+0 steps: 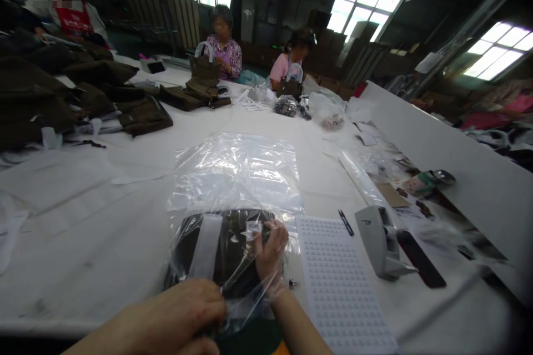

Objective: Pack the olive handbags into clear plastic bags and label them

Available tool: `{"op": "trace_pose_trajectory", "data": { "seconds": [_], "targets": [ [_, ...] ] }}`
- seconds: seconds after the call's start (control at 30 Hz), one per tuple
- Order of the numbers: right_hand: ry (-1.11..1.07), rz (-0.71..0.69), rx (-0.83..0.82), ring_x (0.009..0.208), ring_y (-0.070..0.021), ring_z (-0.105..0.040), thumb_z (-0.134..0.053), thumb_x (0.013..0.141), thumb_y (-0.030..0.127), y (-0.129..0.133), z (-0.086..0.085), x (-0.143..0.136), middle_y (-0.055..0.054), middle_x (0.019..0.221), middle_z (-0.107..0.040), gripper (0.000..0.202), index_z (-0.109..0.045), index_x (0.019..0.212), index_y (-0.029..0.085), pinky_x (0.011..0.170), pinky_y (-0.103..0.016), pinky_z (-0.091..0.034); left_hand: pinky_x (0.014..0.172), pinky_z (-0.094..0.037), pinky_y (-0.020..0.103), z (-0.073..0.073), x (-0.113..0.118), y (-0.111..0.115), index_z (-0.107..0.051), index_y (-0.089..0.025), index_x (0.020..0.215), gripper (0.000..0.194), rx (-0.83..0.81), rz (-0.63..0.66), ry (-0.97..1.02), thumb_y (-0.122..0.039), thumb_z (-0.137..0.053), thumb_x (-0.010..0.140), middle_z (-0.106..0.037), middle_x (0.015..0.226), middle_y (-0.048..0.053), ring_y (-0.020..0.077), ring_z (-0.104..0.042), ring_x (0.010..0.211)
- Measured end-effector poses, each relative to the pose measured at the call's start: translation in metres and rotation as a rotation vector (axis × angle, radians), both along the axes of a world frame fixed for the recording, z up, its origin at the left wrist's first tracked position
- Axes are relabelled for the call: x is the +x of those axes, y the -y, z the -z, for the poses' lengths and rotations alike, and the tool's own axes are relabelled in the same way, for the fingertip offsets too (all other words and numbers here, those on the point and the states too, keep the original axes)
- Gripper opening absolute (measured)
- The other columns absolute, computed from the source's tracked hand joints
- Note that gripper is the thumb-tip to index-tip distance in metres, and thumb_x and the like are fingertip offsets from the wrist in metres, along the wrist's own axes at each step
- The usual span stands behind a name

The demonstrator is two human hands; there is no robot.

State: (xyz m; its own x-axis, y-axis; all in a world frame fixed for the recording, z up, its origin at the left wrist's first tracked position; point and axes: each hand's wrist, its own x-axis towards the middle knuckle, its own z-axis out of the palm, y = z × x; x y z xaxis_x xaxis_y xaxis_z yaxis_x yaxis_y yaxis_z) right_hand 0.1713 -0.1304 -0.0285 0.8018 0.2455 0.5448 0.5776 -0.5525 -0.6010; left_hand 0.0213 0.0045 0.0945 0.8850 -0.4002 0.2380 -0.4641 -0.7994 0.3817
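Right hand point(270, 252) is pushed inside the clear plastic bag point(237, 177), fingers curled and bunched against the dark brown bag point(227, 255) that sits in the bag's near end. Fingertips touch the dark fabric near a small white tag; whether they pinch the tag or only press on it, I cannot tell. The film wraps over the wrist.

Left hand point(183, 310) is low and near, at the plastic bag's open mouth. Fingers closed, gripping a bunched edge of the film just left of the right forearm. The two hands sit close together, nearly touching.

The dark brown bag lies flat on the white table point(83, 233), under the right fingers and just beyond the left knuckles. A pale strap point(206, 247) runs across its left part. The far half of the plastic bag is flat and crumpled, holding nothing that shows.

Just right of the right hand: a white sheet of small stickers point(337, 283), with a small pair of dark snips point(345, 222) at its far edge. Further right, a grey tape dispenser point(381, 241).

Far left, a heap of dark brown bags point(104, 100). At the far end of the table two other people point(225, 44) sit, each with a dark handbag in front of them. A white partition board point(437, 150) runs along the right side.
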Motion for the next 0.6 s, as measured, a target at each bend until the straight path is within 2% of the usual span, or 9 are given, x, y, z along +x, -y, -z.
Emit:
{"op": "trace_pose_trajectory", "data": {
  "seconds": [0.13, 0.2, 0.27, 0.3, 0.37, 0.43, 0.5, 0.53, 0.6],
  "targets": [
    [-0.05, -0.005, -0.009, 0.114, -0.0324, -0.042, -0.039, 0.092, 0.035, 0.007, 0.007, 0.0, -0.016, 0.116, -0.047, 0.03, -0.061, 0.094, 0.015, 0.094, -0.055, -0.037, 0.101, -0.039, 0.036, 0.025, 0.038, 0.008, -0.05, -0.019, 0.122, 0.042, 0.039, -0.016, -0.027, -0.043, -0.047, 0.088, -0.06, 0.12, 0.008, 0.0202, -0.055, 0.112],
    [-0.011, -0.069, -0.04, 0.123, -0.0337, -0.036, -0.033, 0.093, 0.031, 0.028, 0.022, -0.008, -0.016, 0.127, -0.044, 0.033, -0.057, 0.11, 0.015, 0.096, -0.056, -0.037, 0.105, -0.034, 0.042, 0.048, 0.056, 0.012, -0.045, -0.016, 0.129, 0.056, 0.137, 0.004, 0.005, -0.049, -0.05, 0.084, -0.054, 0.128, 0.011, 0.025, -0.049, 0.12],
    [0.027, -0.159, -0.082, 0.127, -0.0332, -0.034, -0.032, 0.093, 0.03, 0.064, 0.047, -0.023, -0.017, 0.133, -0.041, 0.041, -0.041, 0.13, 0.014, 0.094, -0.053, -0.042, 0.104, -0.035, 0.044, 0.066, 0.062, 0.014, -0.043, -0.014, 0.13, 0.063, 0.223, 0.058, 0.035, -0.051, -0.054, 0.081, -0.052, 0.131, 0.013, 0.0276, -0.046, 0.122],
    [0.018, -0.209, -0.112, 0.125, -0.0315, -0.039, -0.033, 0.092, 0.029, 0.086, 0.061, -0.032, -0.016, 0.133, -0.042, 0.044, -0.035, 0.134, 0.016, 0.091, -0.049, -0.047, 0.103, -0.036, 0.044, 0.071, 0.06, 0.013, -0.042, -0.014, 0.131, 0.062, 0.249, 0.097, 0.051, -0.049, -0.055, 0.081, -0.05, 0.132, 0.013, 0.0275, -0.045, 0.123],
    [-0.006, -0.296, -0.158, 0.108, -0.0265, -0.056, -0.04, 0.09, 0.028, 0.128, 0.083, -0.047, -0.01, 0.121, -0.055, 0.039, -0.042, 0.129, 0.023, 0.08, -0.038, -0.055, 0.105, -0.036, 0.043, 0.074, 0.046, 0.005, -0.042, -0.016, 0.131, 0.052, 0.257, 0.174, 0.101, -0.038, -0.053, 0.085, -0.049, 0.134, 0.01, 0.0256, -0.042, 0.126],
    [-0.062, -0.113, -0.105, 0.087, -0.0242, -0.064, -0.051, 0.085, 0.029, 0.157, 0.091, -0.052, -0.008, 0.106, -0.061, 0.037, -0.047, 0.121, 0.024, 0.07, -0.034, -0.057, 0.105, -0.037, 0.044, 0.073, 0.02, -0.011, -0.045, -0.021, 0.129, 0.041, 0.171, 0.158, 0.193, -0.022, -0.047, 0.087, -0.052, 0.132, 0.007, 0.0236, -0.043, 0.126],
    [-0.175, 0.086, -0.02, 0.088, -0.0258, -0.062, -0.06, 0.079, 0.035, 0.164, 0.083, -0.044, -0.013, 0.114, -0.055, 0.053, -0.041, 0.126, 0.019, 0.071, -0.038, -0.056, 0.102, -0.041, 0.045, 0.077, -0.013, -0.032, -0.046, -0.026, 0.127, 0.045, 0.031, -0.097, 0.287, -0.01, -0.042, 0.085, -0.054, 0.129, 0.005, 0.0233, -0.046, 0.122],
    [-0.26, 0.089, 0.004, 0.093, -0.0272, -0.06, -0.062, 0.077, 0.037, 0.16, 0.075, -0.035, -0.015, 0.121, -0.051, 0.062, -0.037, 0.13, 0.018, 0.075, -0.039, -0.055, 0.1, -0.043, 0.046, 0.083, -0.031, -0.044, -0.045, -0.026, 0.127, 0.048, -0.023, -0.292, 0.299, -0.007, -0.041, 0.083, -0.054, 0.128, 0.006, 0.0239, -0.048, 0.12],
    [-0.483, -0.136, 0.019, 0.103, -0.0273, -0.056, -0.06, 0.079, 0.04, 0.144, 0.058, -0.016, -0.015, 0.127, -0.048, 0.061, -0.037, 0.131, 0.018, 0.083, -0.04, -0.051, 0.097, -0.046, 0.046, 0.103, -0.062, -0.063, -0.042, -0.024, 0.129, 0.052, -0.06, -0.646, 0.236, -0.008, -0.041, 0.079, -0.052, 0.129, 0.009, 0.0263, -0.05, 0.117]
  ]
}}
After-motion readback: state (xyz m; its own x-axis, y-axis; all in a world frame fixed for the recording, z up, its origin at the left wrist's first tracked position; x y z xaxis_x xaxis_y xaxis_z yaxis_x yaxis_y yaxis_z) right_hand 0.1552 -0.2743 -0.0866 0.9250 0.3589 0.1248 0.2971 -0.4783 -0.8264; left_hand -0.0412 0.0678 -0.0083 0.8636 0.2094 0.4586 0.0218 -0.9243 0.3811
